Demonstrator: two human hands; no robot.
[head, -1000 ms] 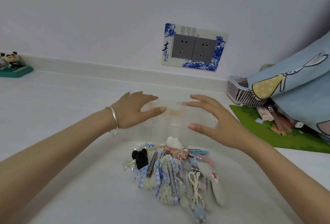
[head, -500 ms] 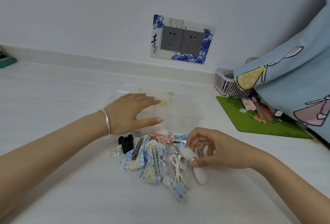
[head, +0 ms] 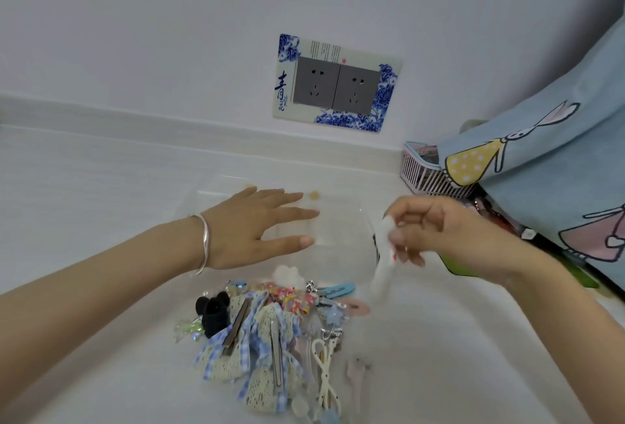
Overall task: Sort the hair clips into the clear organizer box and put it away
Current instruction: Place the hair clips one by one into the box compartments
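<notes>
White worktop (head: 101, 187) against a white wall, sockets up top. The clear organizer box (head: 341, 220) is sitting mid-frame, and I can't tell if anything's in it. Left hand (head: 257, 231) is lying flat and spread wide on it. Right hand (head: 436, 231) is pinching a white hair clip (head: 384, 264) just right of the box. The pile of hair clips (head: 270, 339) is lying below, near the bottom centre.

A double wall socket (head: 336, 89) with blue-flower surround; pink basket (head: 426, 176), perhaps holding papers, beside cartoon-print cloth (head: 554, 166).
</notes>
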